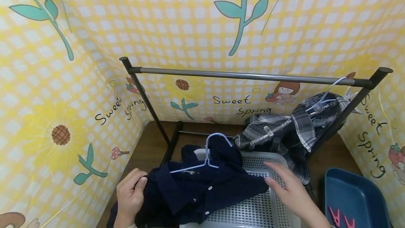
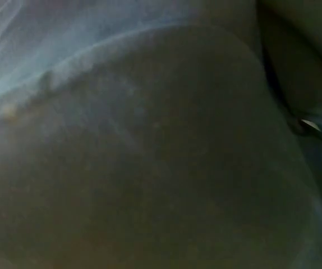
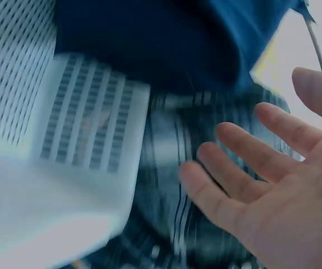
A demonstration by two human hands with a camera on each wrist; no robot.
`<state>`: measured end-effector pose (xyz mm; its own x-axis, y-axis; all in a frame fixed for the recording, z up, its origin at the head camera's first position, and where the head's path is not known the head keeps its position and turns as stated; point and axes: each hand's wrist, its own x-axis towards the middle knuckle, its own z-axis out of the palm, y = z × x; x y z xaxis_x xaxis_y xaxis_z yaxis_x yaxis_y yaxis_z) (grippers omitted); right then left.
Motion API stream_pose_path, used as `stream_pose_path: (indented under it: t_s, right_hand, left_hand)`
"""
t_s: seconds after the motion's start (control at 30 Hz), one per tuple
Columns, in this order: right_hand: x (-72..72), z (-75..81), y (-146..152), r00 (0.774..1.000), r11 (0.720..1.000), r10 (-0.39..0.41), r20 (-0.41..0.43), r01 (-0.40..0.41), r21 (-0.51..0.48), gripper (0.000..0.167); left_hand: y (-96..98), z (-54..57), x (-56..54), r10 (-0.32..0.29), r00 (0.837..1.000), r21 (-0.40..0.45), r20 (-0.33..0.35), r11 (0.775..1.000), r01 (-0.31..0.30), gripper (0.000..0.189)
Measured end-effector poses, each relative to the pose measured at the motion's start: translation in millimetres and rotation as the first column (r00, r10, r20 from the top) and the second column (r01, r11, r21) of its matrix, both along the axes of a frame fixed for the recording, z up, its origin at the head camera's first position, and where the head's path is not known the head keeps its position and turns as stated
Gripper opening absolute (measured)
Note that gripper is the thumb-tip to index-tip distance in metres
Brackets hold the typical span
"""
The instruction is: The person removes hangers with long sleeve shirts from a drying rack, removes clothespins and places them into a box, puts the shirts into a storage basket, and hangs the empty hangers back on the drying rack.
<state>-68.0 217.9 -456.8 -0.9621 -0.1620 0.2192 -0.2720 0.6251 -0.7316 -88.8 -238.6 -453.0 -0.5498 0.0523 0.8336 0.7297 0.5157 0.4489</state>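
I have the navy shirt (image 1: 234,189) spread over the pale basket (image 1: 281,159), on a lilac hanger (image 1: 207,158), below the rack's bar (image 1: 221,74) in the head view. Its width runs left to right between the hands. The left hand (image 1: 130,191) clamps one side in curled fingers; the opposite, unheld corner lies just left of the right hand (image 1: 291,189), clearly the nearer one, whose fingers are apart and grip nothing. I judge that short gap is what matters. I can't tell whether those fingertips graze the cloth. The hanger's far arm is lost under fabric, and the shirt's lower part is cut off. My left wrist view is only blurred dark cloth. Beyond, a plaid shirt (image 1: 281,133) hangs at the rack's right end.
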Motion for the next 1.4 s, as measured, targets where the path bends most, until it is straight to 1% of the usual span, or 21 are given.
stream_pose_path:
  t_s: [0.13, 0.2, 0.27, 0.33, 0.4, 0.47, 0.53, 0.57, 0.63, 0.7, 0.73, 0.77, 0.83, 0.9, 0.93, 1.0, 1.27, 1.4]
  right_hand:
    - [-10.6, 0.1, -17.4, 0.994, 0.995, 0.098, 0.052, -0.097, -0.025, 0.032]
    - [-13.9, -0.3, -22.0, 0.989, 0.989, 0.140, 0.048, -0.137, -0.057, 0.025]
    - [-15.9, -1.4, -24.2, 0.982, 0.974, 0.190, 0.014, -0.187, -0.124, 0.017]
    - [-17.5, -2.8, -25.3, 0.972, 0.949, 0.234, -0.028, -0.235, -0.211, 0.014]
    - [-19.1, -4.0, -26.5, 0.960, 0.912, 0.272, -0.066, -0.280, -0.301, 0.018]
    - [-20.6, -5.6, -29.3, 0.950, 0.880, 0.292, -0.111, -0.312, -0.358, 0.022]
    - [-21.9, -6.0, -32.8, 0.945, 0.864, 0.291, -0.152, -0.328, -0.384, 0.025]
    - [-22.3, -6.0, -34.6, 0.943, 0.862, 0.284, -0.173, -0.330, -0.386, 0.026]
    - [-22.9, -6.1, -37.9, 0.942, 0.867, 0.257, -0.215, -0.323, -0.380, 0.026]
    - [-22.7, -5.5, -40.6, 0.945, 0.878, 0.217, -0.245, -0.299, -0.375, 0.027]
    - [-22.6, -5.5, -41.7, 0.946, 0.882, 0.199, -0.258, -0.287, -0.374, 0.028]
    - [-22.4, -5.5, -42.9, 0.945, 0.888, 0.180, -0.273, -0.276, -0.369, 0.029]
    - [-22.2, -5.3, -44.9, 0.942, 0.898, 0.150, -0.299, -0.256, -0.358, 0.028]
    - [-21.8, -4.5, -47.0, 0.938, 0.903, 0.135, -0.319, -0.249, -0.351, 0.028]
    - [-21.6, -4.2, -47.6, 0.935, 0.905, 0.131, -0.330, -0.249, -0.345, 0.028]
    - [-21.6, -3.3, -48.7, 0.932, 0.907, 0.124, -0.340, -0.245, -0.341, 0.027]
    - [-21.2, -3.2, -49.5, 0.931, 0.905, 0.105, -0.351, -0.235, -0.354, 0.030]
    - [-20.4, -1.3, -50.1, 0.932, 0.909, 0.097, -0.350, -0.226, -0.350, 0.030]
  left_hand:
    - [-1.7, -4.2, -3.0, 0.006, 1.000, 0.031, -0.023, 1.000, -0.006, 0.022]
    - [-2.4, -4.3, -3.4, 0.016, 0.999, 0.047, -0.030, 0.999, -0.014, 0.022]
    - [-3.1, -3.5, -3.0, 0.015, 0.999, 0.064, -0.038, 0.998, -0.013, 0.021]
    - [-4.4, -2.7, -2.7, 0.008, 0.999, 0.078, -0.039, 0.997, -0.005, 0.021]
    - [-6.5, -3.1, -2.4, -0.003, 0.999, 0.090, -0.040, 0.996, 0.006, 0.020]
    - [-9.8, -4.8, -2.4, -0.006, 0.999, 0.087, -0.034, 0.996, 0.009, 0.020]
    - [-13.2, -6.8, -2.8, -0.003, 1.000, 0.069, -0.022, 0.998, 0.004, 0.019]
    - [-14.9, -7.5, -3.0, 0.001, 1.000, 0.054, -0.014, 0.999, -0.001, 0.019]
    - [-17.8, -8.2, -3.4, 0.018, 1.000, 0.007, 0.008, 1.000, -0.018, 0.018]
    - [-19.6, -7.9, -3.7, 0.056, 0.998, -0.074, 0.025, 0.996, -0.054, 0.018]
    - [-19.9, -7.0, -3.6, 0.084, 0.996, -0.124, 0.041, 0.989, -0.078, 0.017]
    - [-19.8, -6.2, -3.9, 0.111, 0.992, -0.178, 0.052, 0.979, -0.100, 0.017]
    - [-18.4, -4.6, -4.3, 0.166, 0.984, -0.287, 0.070, 0.948, -0.140, 0.016]
    - [-16.1, -3.1, -4.6, 0.203, 0.975, -0.363, 0.086, 0.918, -0.160, 0.016]
    - [-14.6, -2.6, -4.7, 0.213, 0.972, -0.383, 0.095, 0.910, -0.162, 0.018]
    - [-11.9, -1.9, -5.1, 0.223, 0.970, -0.400, 0.101, 0.901, -0.166, 0.019]
    - [-4.7, 2.0, -6.3, 0.252, 0.962, -0.437, 0.106, 0.881, -0.183, 0.018]
    - [-2.9, 5.1, -7.6, 0.253, 0.961, -0.436, 0.112, 0.881, -0.181, 0.023]
